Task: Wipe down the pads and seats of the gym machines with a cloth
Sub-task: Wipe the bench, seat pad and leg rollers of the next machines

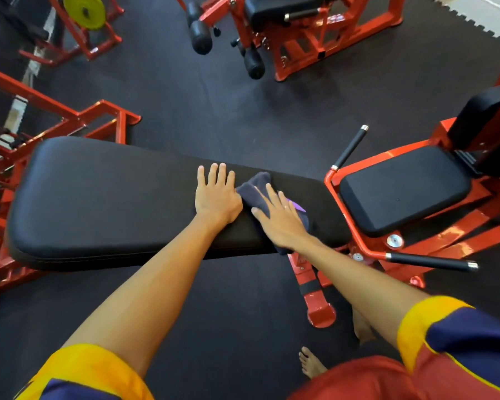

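Observation:
A long black bench pad (104, 197) lies across the middle of the head view on a red frame. My left hand (216, 197) rests flat on the pad with straight fingers, right beside the cloth. My right hand (280, 216) presses flat on a dark grey cloth (254, 187) with a purple patch, near the pad's right end. The cloth bunches up past my fingertips and hangs a little over the pad's near edge. To the right sits a black seat pad (401, 189) with a black backrest (485, 116) behind it.
Black handles (430, 261) stick out from the red frame by the seat. A red leg machine with black roller pads (201, 37) stands at the back. Red frames and a yellow weight plate (84, 10) are on the left. My bare feet (312, 363) stand on dark rubber flooring.

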